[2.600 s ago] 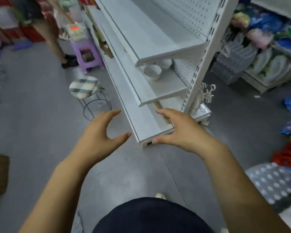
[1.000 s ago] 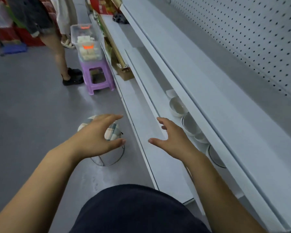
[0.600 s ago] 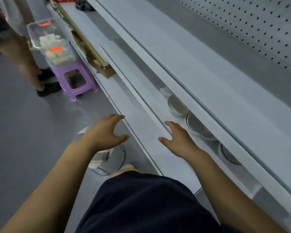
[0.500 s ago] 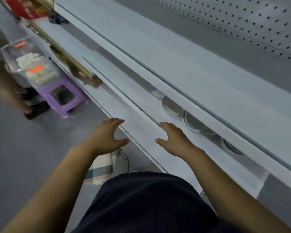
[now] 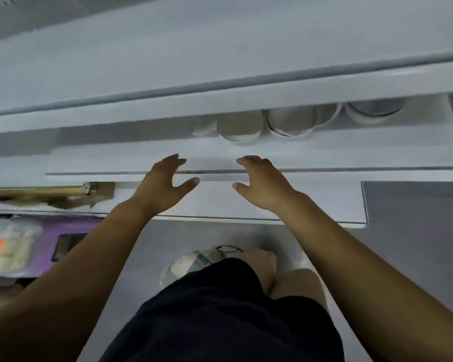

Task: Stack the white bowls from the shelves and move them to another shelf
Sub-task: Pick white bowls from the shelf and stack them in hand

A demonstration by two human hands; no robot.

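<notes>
White bowls (image 5: 239, 128) stand in a row on the middle shelf (image 5: 351, 152), partly hidden under the upper shelf (image 5: 220, 74). I read the left hand (image 5: 162, 189) and right hand (image 5: 264, 184) side by side over that shelf's front edge, each grip spread, fingers loosely curved, holding nothing.

Glossy round white bowls (image 5: 239, 128) stand upright in a row on the white metal shelf (image 5: 351, 150), perhaps five, their tops partly hidden.
</notes>
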